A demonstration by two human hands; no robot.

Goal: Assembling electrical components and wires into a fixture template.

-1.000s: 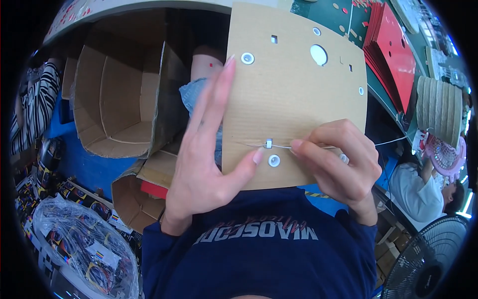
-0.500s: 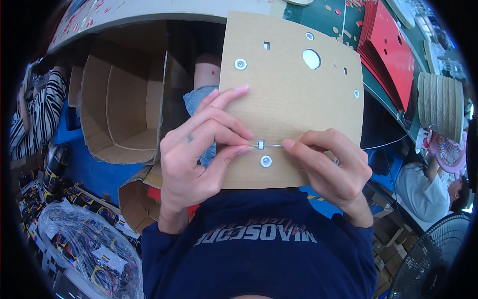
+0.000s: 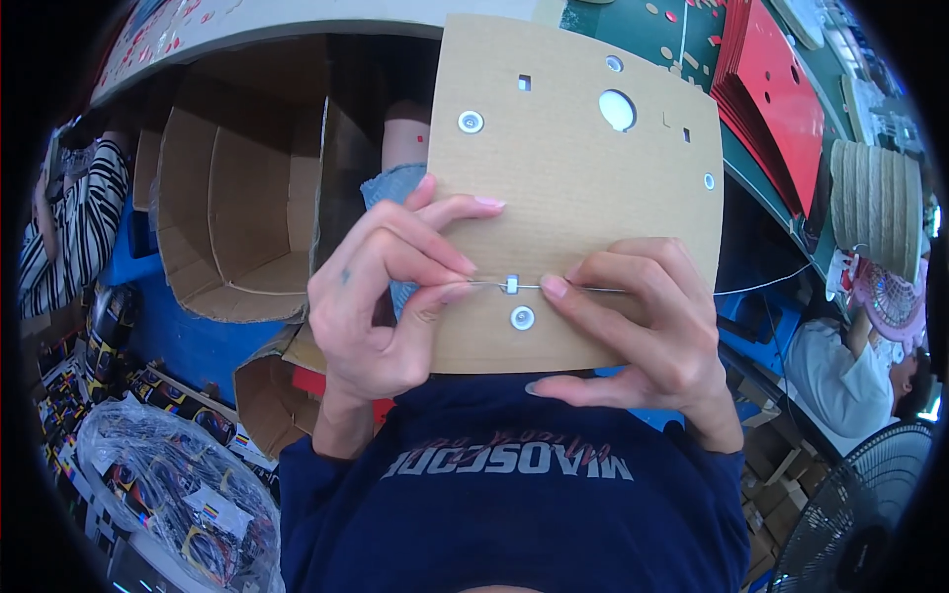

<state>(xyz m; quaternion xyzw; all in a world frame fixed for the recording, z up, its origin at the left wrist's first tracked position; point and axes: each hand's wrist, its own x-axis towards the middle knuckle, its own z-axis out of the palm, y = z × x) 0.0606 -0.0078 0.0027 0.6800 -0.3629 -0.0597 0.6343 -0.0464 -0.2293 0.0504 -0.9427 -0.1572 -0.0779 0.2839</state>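
Green worktop [image 3: 623, 30], partly hidden by the cardboard panel [image 3: 583, 198], bears red sheets [image 3: 773, 109].

Bold, pale block lettering [image 3: 509, 465] runs across the chest of the dark blue shirt [image 3: 514, 524], upside down in this view, with smaller reddish script overlapping it. At lower left, a white label [image 3: 219, 514] with coloured stripes shows on the clear plastic bag [image 3: 119, 450]; its print is too small to read, as is the fan hub's [image 3: 870, 546] faint marking.
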